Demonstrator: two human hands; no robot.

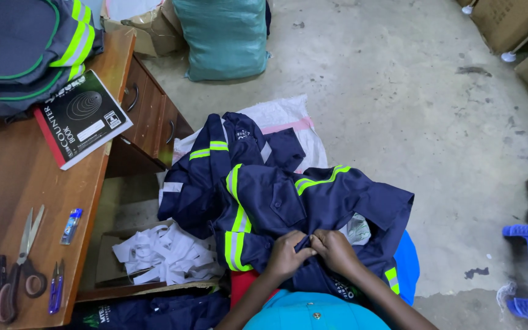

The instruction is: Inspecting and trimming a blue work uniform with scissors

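The person sits with a dark blue work jacket (288,201) spread over the lap and hanging down to the floor (410,110). It has bright yellow and grey stripes. Both hands meet on a small fold of the cloth near the bottom of the jacket. The left hand (287,253) has its fingers (300,243) pinched shut on the cloth. The right hand (336,249) pinches the same fold from the other side, so the two hands touch.

To do this step well, it seems best to keep the cloth pulled flat and tight between the two hands, and to work slowly on that one small spot so the fold does not slip.

On the wooden table (7,183), near its front edge, lie scissors (22,263) and small blue snips (56,287). A black book (84,116) rests by the far edge, beside more folded jackets (25,49). Below the table, a box of white cloth strips (166,253) sits on the floor, just beside the jacket.
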